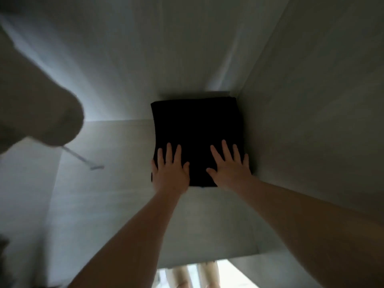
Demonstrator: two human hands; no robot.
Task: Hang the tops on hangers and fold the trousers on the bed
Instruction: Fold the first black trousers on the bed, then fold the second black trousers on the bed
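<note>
A folded black garment [197,123], probably trousers, lies flat on a pale wardrobe shelf [116,183], pushed into the back right corner against the side wall. Both hands lie on its near edge with fingers straight and spread. My left hand [170,169] presses the near left part. My right hand [229,165] presses the near right part, close to the side wall. Neither hand grips the cloth.
A light beige garment [41,104] hangs at the left, blurred, with a thin pale hanger bar [83,159] sticking out below it. The wardrobe's right wall [311,121] stands close beside the black garment. Below the shelf's front edge legs [195,275] and bright floor show.
</note>
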